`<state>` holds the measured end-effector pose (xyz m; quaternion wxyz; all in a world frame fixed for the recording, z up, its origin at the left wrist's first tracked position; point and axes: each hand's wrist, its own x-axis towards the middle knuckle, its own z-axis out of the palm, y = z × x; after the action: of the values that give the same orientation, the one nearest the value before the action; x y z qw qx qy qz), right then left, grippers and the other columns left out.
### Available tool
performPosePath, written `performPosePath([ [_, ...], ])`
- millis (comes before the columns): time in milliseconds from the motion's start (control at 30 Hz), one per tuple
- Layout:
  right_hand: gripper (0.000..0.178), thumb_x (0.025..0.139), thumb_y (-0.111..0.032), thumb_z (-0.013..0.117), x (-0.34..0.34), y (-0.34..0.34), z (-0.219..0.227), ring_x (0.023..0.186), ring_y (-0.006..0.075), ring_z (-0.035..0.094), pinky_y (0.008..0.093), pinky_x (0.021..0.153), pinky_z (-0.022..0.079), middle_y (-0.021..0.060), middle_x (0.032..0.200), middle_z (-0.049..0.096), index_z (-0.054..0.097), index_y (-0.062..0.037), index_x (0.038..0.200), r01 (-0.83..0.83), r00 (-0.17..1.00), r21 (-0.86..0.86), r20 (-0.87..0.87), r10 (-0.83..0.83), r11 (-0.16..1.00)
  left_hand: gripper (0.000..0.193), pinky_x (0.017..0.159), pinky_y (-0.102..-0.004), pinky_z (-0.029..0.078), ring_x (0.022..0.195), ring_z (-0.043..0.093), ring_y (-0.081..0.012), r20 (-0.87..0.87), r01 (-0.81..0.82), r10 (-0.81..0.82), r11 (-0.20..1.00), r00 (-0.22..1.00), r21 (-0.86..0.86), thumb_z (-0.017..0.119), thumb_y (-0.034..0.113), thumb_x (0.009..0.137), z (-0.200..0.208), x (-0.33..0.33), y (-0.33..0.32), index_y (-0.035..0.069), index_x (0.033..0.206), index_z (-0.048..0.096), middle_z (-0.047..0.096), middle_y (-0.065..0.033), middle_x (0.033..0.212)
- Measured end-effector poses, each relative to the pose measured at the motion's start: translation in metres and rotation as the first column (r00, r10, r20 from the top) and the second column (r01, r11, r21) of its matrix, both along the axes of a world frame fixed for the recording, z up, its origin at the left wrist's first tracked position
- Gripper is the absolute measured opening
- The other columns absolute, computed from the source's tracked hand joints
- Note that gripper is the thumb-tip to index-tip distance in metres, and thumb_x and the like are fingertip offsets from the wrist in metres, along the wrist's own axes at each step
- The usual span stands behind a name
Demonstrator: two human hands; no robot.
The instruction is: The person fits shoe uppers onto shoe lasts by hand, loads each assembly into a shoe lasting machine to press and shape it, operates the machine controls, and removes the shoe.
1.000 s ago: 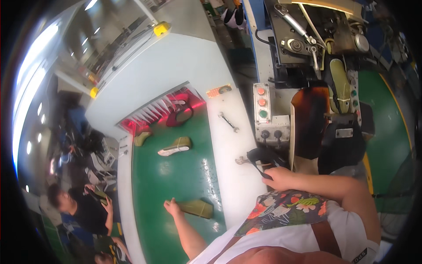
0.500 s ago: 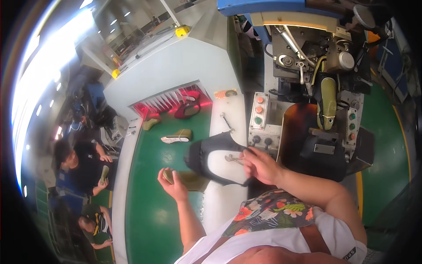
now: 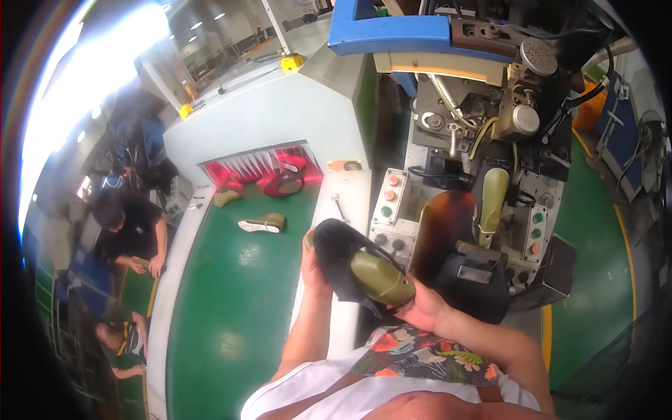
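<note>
Just in front of my body I hold an olive-green shoe last [image 3: 379, 276] together with a black shoe upper [image 3: 334, 253]. The upper lies around the heel side of the last, and the toe part shows bare through its opening. My left hand [image 3: 316, 271] is closed around the upper and heel end, its fingertips mostly hidden behind them. My right hand [image 3: 425, 309] grips the toe end from the right and below. Another green last [image 3: 493, 201] sits in the machine [image 3: 483, 112] ahead to the right, with dark material around it.
A green conveyor belt [image 3: 231, 308] runs along my left, carrying a last with a white sole [image 3: 264, 223]. Red-lit shoe parts [image 3: 283, 183] lie at the tunnel mouth. A wrench [image 3: 338, 206] rests on the white ledge. Two people [image 3: 129, 231] work beyond the belt.
The black upper, held apart in my right hand before, is now around the last. My right hand has shifted to the toe end, and the last has come up off the belt side. My view has shifted.
</note>
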<state>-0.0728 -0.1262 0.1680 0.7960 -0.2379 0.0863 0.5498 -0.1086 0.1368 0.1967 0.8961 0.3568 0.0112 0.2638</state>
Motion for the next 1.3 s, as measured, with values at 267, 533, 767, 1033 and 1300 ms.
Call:
performPosePath([
  [267,0.035,0.112,-0.040,0.050,0.011,-0.028,-0.031,0.112,0.0230,0.064,0.0405,0.088,0.051,0.0048,0.127,0.070,0.061,-0.0177,0.135,0.105,0.988,-0.007,0.112,-0.104,0.994,0.053,0.107,-0.0417,0.053,0.124,0.063,-0.0260,-0.097,0.046,-0.033,0.990,0.995,0.136,0.062,0.023,0.107,-0.002,0.017,-0.030,0.009,0.154,0.041,0.058,-0.0143,0.142],
  [533,0.030,0.113,-0.037,0.050,0.018,-0.026,-0.041,0.103,0.0187,0.064,0.0359,0.080,0.050,0.0008,0.121,0.069,0.062,-0.0187,0.133,0.193,0.962,-0.093,0.212,-0.170,0.977,0.043,0.103,-0.0319,0.052,0.123,0.063,-0.0185,-0.370,-0.007,0.197,0.889,0.908,0.457,0.048,0.027,0.114,0.004,0.004,-0.021,0.003,0.150,0.050,0.067,-0.0130,0.132],
  [767,0.028,0.113,-0.037,0.051,0.015,-0.023,-0.044,0.100,0.0125,0.063,0.0336,0.079,0.049,-0.0010,0.119,0.069,0.063,-0.0190,0.132,0.103,0.947,-0.096,0.313,-0.068,0.990,0.038,0.097,-0.0291,0.050,0.106,0.066,-0.0146,-0.353,-0.091,0.351,0.809,0.867,0.581,0.055,0.027,0.112,-0.016,-0.014,-0.010,-0.005,0.130,0.065,0.073,-0.0088,0.118],
  [1033,0.032,0.114,-0.034,0.048,0.008,-0.024,-0.050,0.101,0.0173,0.059,0.0361,0.085,0.047,0.0018,0.124,0.067,0.059,-0.0199,0.140,0.015,0.954,-0.166,0.297,0.036,0.986,0.032,0.086,-0.0285,0.051,0.096,0.064,-0.0140,-0.440,-0.231,0.462,0.845,0.770,0.483,0.060,0.024,0.109,-0.055,-0.015,-0.001,-0.005,0.120,0.069,0.073,-0.0070,0.107],
  [1300,0.037,0.112,-0.038,0.054,0.005,-0.029,-0.050,0.109,0.0135,0.056,0.0365,0.090,0.044,-0.0026,0.129,0.065,0.057,-0.0239,0.146,-0.012,0.959,-0.251,0.272,0.082,0.968,0.035,0.086,-0.0319,0.052,0.098,0.066,-0.0186,-0.524,-0.210,0.571,0.777,0.632,0.593,0.063,0.025,0.107,-0.087,-0.001,-0.002,-0.007,0.119,0.070,0.075,-0.0122,0.107],
])
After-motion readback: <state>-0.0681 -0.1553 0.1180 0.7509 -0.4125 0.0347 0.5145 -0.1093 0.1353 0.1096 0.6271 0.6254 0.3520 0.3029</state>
